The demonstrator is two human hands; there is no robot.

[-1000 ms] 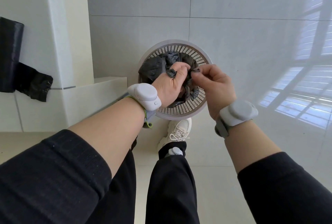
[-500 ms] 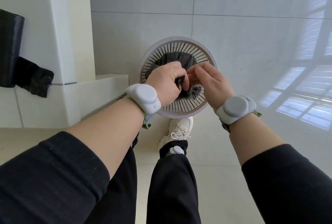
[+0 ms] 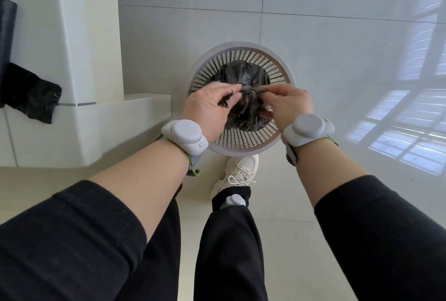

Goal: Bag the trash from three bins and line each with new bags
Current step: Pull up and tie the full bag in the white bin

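A round white slotted bin stands on the tiled floor in front of me. Inside it sits a black trash bag with its top gathered into a twisted neck. My left hand pinches one end of that gathered top over the bin's near left side. My right hand pinches the other end, a short way to the right. The twisted plastic stretches between the two hands. The bag's lower part is hidden behind my hands.
A roll of black bags with a loose end hangs on the white ledge at left. My shoe stands just in front of the bin. Open tiled floor lies to the right and beyond.
My hands have drawn apart sideways, pulling the bag's gathered top into a taut twist between them. The bag's body sits lower in the bin.
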